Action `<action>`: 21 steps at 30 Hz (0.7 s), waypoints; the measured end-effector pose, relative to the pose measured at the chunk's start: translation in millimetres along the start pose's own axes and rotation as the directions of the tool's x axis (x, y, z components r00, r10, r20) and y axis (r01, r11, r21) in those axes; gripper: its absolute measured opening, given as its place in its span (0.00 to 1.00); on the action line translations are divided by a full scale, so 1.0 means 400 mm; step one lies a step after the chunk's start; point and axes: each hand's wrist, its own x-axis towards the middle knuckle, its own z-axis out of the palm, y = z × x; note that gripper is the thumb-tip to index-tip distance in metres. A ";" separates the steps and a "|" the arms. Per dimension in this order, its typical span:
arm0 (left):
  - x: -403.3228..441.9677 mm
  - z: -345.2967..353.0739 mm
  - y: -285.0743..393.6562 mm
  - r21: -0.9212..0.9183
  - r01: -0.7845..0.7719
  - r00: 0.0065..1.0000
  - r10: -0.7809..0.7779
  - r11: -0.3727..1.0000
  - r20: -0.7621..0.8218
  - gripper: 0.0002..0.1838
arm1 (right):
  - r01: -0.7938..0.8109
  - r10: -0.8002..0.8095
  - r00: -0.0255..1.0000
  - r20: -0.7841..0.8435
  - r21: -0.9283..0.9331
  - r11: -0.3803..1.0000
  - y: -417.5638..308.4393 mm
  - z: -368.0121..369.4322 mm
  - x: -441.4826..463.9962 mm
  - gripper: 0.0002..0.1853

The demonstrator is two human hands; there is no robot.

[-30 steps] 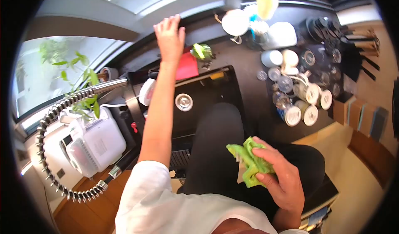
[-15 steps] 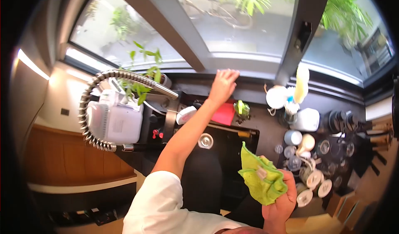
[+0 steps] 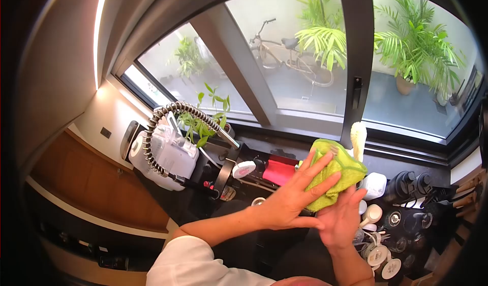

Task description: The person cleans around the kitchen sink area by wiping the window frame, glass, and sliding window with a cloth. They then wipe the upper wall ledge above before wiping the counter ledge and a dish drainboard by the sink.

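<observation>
A bright green cleaning cloth [image 3: 333, 180], folded and bunched, is held up between my two hands above the counter. My left hand [image 3: 294, 198] reaches across from the left, its spread fingers lying over the front of the cloth. From below, my right hand [image 3: 343, 220] supports the cloth with the palm turned up; part of its fingers is hidden behind the fabric. Beyond my left hand lies a red cloth [image 3: 278, 171] near the back edge of the sink. A pale yellow brush head [image 3: 358, 139] rises just behind the green cloth.
On the left, a coiled spring faucet [image 3: 155, 133] arches before a white appliance [image 3: 170, 156] and a potted plant [image 3: 206, 121]. Cups and lids [image 3: 377, 254] crowd the right counter, with a white container [image 3: 375, 184] and black bottles [image 3: 401, 185]. Windows line the back.
My left hand has come back from the window ledge onto the green cloth. My right hand has raised the cloth toward the window. The head view has tilted upward.
</observation>
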 end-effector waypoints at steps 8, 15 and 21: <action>0.041 -0.160 -0.085 -0.009 0.299 0.790 -0.253 0.954 -0.559 0.18 | 0.038 0.064 0.971 0.232 -0.413 0.910 0.017 -0.046 0.006 0.46; 0.209 -0.682 -0.195 0.177 -0.193 0.205 0.216 0.965 -0.955 0.22 | -0.045 0.204 0.935 0.290 -0.472 0.880 -0.003 -0.054 -0.009 0.40; 0.440 -0.732 -0.316 0.489 0.536 0.253 0.422 0.688 -0.871 0.31 | -0.035 0.200 0.944 0.263 -0.522 0.852 -0.026 -0.066 -0.012 0.38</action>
